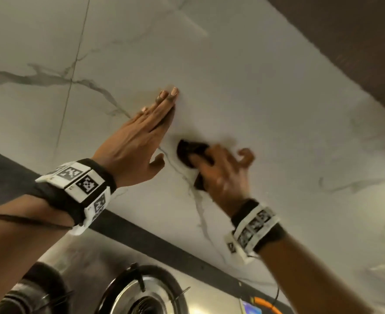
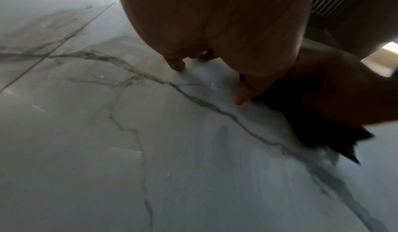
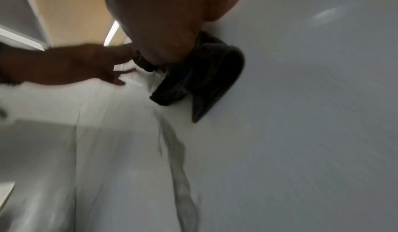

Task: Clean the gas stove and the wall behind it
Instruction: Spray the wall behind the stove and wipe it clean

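The wall (image 1: 243, 71) behind the stove is white marble-look tile with grey veins. My left hand (image 1: 141, 132) lies flat against it, fingers straight and together. Just right of it my right hand (image 1: 223, 171) presses a dark cloth (image 1: 190, 152) to the wall, fingers curled over it; the hand is motion-blurred. In the right wrist view the dark cloth (image 3: 200, 80) bunches under my palm on the wall (image 3: 301, 116). The left wrist view shows my left fingertips (image 2: 176, 65) on the veined wall (image 2: 107, 133) and the cloth (image 2: 318, 133) at right. The gas stove (image 1: 141, 293) sits below.
A dark band (image 1: 153, 243) runs along the bottom of the wall above the steel stove top. A burner ring with pan supports (image 1: 141, 288) and a second burner (image 1: 28, 295) lie below. An orange hose (image 1: 266, 304) shows at bottom right. A dark cabinet (image 1: 356, 41) overhangs at top right.
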`<state>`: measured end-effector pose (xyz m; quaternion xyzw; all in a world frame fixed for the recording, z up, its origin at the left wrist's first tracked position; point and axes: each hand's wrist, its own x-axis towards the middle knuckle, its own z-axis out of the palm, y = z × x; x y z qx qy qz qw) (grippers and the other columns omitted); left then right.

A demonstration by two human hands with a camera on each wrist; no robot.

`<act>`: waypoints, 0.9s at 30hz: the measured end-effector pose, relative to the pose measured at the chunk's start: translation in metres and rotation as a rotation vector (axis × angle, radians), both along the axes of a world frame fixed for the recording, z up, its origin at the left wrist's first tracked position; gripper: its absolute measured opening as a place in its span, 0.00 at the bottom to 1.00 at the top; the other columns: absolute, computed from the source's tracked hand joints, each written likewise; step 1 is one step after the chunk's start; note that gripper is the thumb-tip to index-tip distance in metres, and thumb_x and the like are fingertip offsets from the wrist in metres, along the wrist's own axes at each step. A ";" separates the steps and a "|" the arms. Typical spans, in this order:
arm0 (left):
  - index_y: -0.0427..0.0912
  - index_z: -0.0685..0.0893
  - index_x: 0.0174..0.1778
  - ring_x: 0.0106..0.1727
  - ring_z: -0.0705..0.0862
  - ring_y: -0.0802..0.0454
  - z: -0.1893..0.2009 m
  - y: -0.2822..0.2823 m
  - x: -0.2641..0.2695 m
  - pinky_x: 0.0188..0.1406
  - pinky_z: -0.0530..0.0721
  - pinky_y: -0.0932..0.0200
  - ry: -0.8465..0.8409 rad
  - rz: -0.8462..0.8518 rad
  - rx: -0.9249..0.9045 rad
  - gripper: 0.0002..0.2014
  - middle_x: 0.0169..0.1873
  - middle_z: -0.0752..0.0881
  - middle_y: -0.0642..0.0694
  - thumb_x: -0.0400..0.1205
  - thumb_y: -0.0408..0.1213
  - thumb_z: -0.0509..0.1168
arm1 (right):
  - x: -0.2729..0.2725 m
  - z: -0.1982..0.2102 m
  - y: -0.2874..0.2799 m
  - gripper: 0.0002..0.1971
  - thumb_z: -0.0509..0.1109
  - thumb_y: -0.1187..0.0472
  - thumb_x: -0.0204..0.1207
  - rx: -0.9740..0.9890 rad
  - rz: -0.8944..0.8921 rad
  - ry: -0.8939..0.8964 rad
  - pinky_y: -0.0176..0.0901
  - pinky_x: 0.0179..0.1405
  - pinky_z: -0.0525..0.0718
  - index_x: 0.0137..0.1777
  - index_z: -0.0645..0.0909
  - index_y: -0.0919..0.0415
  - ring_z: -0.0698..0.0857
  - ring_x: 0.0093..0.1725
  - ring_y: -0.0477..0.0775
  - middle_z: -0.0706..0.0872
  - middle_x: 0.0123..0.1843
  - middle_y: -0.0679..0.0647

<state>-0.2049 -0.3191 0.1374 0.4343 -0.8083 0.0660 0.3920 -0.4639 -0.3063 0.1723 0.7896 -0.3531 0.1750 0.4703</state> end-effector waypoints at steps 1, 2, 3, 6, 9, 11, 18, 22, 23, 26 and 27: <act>0.36 0.39 0.92 0.92 0.38 0.46 0.002 0.000 -0.002 0.90 0.56 0.42 0.003 -0.002 -0.010 0.55 0.92 0.34 0.44 0.79 0.42 0.73 | -0.005 -0.004 0.003 0.23 0.81 0.67 0.71 0.054 -0.034 0.056 0.65 0.62 0.68 0.67 0.88 0.51 0.87 0.53 0.64 0.87 0.58 0.59; 0.36 0.40 0.92 0.93 0.38 0.46 0.003 0.001 -0.003 0.90 0.57 0.41 0.002 -0.002 -0.016 0.55 0.92 0.35 0.44 0.79 0.42 0.73 | -0.005 0.000 0.004 0.24 0.80 0.66 0.71 0.076 -0.047 0.075 0.65 0.64 0.66 0.67 0.89 0.51 0.88 0.54 0.64 0.87 0.58 0.59; 0.37 0.41 0.92 0.93 0.39 0.45 0.005 0.000 -0.006 0.90 0.58 0.40 0.006 -0.004 -0.019 0.56 0.92 0.35 0.44 0.78 0.41 0.74 | -0.002 0.013 0.004 0.24 0.79 0.65 0.71 0.059 -0.050 0.059 0.64 0.65 0.65 0.67 0.89 0.51 0.88 0.54 0.64 0.87 0.59 0.59; 0.37 0.42 0.92 0.93 0.39 0.44 0.008 0.002 -0.011 0.88 0.62 0.35 0.018 -0.015 -0.016 0.56 0.92 0.35 0.45 0.77 0.40 0.75 | 0.015 0.090 -0.009 0.25 0.75 0.65 0.71 -0.202 -0.068 -0.123 0.59 0.63 0.64 0.67 0.89 0.46 0.87 0.51 0.62 0.87 0.57 0.60; 0.38 0.42 0.92 0.93 0.40 0.44 0.011 0.002 -0.015 0.88 0.62 0.34 0.013 -0.016 -0.022 0.56 0.92 0.37 0.45 0.78 0.40 0.75 | 0.026 0.181 -0.026 0.24 0.74 0.64 0.71 -0.540 -0.105 -0.322 0.59 0.61 0.69 0.66 0.89 0.43 0.82 0.48 0.57 0.88 0.56 0.60; 0.38 0.43 0.92 0.93 0.40 0.44 0.012 0.003 -0.014 0.88 0.62 0.34 0.018 -0.023 -0.022 0.56 0.92 0.38 0.45 0.78 0.40 0.75 | 0.023 0.204 -0.031 0.24 0.72 0.64 0.72 -0.633 -0.112 -0.384 0.59 0.58 0.76 0.65 0.90 0.42 0.77 0.46 0.49 0.88 0.53 0.58; 0.40 0.42 0.92 0.93 0.38 0.46 0.012 0.002 -0.010 0.90 0.58 0.38 -0.002 -0.039 -0.003 0.56 0.92 0.36 0.47 0.78 0.41 0.75 | -0.010 0.084 -0.009 0.18 0.68 0.64 0.78 -0.269 -0.022 -0.197 0.64 0.59 0.72 0.64 0.91 0.51 0.78 0.52 0.60 0.86 0.52 0.62; 0.40 0.42 0.92 0.93 0.38 0.47 0.013 0.003 -0.009 0.90 0.56 0.40 -0.023 -0.030 0.007 0.55 0.92 0.35 0.47 0.79 0.43 0.73 | -0.035 -0.038 0.020 0.25 0.81 0.62 0.74 0.143 -0.045 0.177 0.62 0.58 0.71 0.72 0.86 0.49 0.85 0.54 0.62 0.86 0.57 0.55; 0.40 0.41 0.92 0.92 0.38 0.47 0.013 0.003 -0.008 0.90 0.56 0.41 -0.034 -0.030 0.004 0.54 0.92 0.35 0.46 0.79 0.43 0.73 | -0.043 -0.047 0.021 0.29 0.82 0.62 0.71 0.168 -0.075 0.219 0.62 0.59 0.70 0.73 0.84 0.48 0.86 0.55 0.62 0.86 0.57 0.55; 0.39 0.41 0.92 0.92 0.37 0.46 0.010 0.001 -0.006 0.90 0.55 0.41 -0.065 -0.027 0.005 0.55 0.92 0.35 0.46 0.79 0.44 0.73 | -0.040 -0.012 0.020 0.21 0.84 0.61 0.73 0.076 -0.045 0.143 0.59 0.58 0.68 0.66 0.89 0.52 0.87 0.52 0.63 0.88 0.53 0.56; 0.40 0.41 0.92 0.92 0.36 0.46 0.008 0.001 -0.006 0.90 0.55 0.40 -0.069 -0.024 0.010 0.56 0.91 0.34 0.47 0.78 0.45 0.74 | -0.038 0.016 0.019 0.12 0.81 0.56 0.78 0.024 -0.094 0.076 0.56 0.59 0.65 0.60 0.91 0.54 0.87 0.51 0.64 0.87 0.49 0.55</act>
